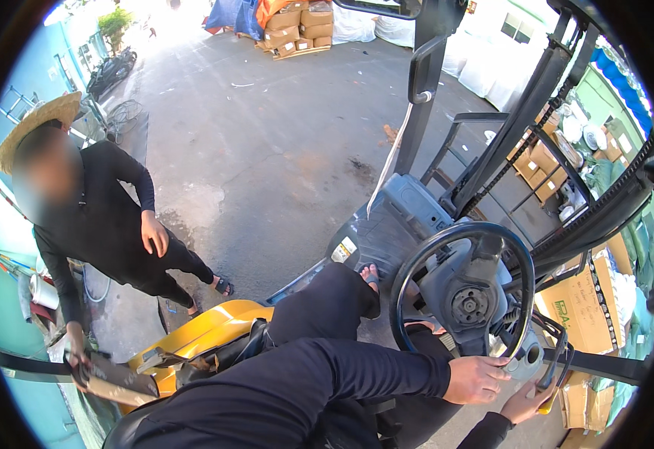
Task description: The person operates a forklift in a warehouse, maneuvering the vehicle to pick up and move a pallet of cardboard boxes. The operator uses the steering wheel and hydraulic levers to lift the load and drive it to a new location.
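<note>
I sit on a forklift with its black steering wheel [527,299] in front of me. My left hand [478,379] reaches across to the grey dash panel [525,364] by the wheel's lower rim. Its fingers are bent together, and whatever they hold is hidden. Lower and to the right, my right hand [525,402] closes around the lower end of a black control lever [564,359] beside the panel. A yellow piece [548,405] shows just under its fingers. Part of the right hand's grip is hidden.
At left, a person in a straw hat [39,120] stands close, one hand on a dark part behind the yellow body [215,325]. The mast [521,112] rises ahead. Cartons [585,303] and wrapped goods lie at right. Stacked boxes [297,30] stand far across the yard.
</note>
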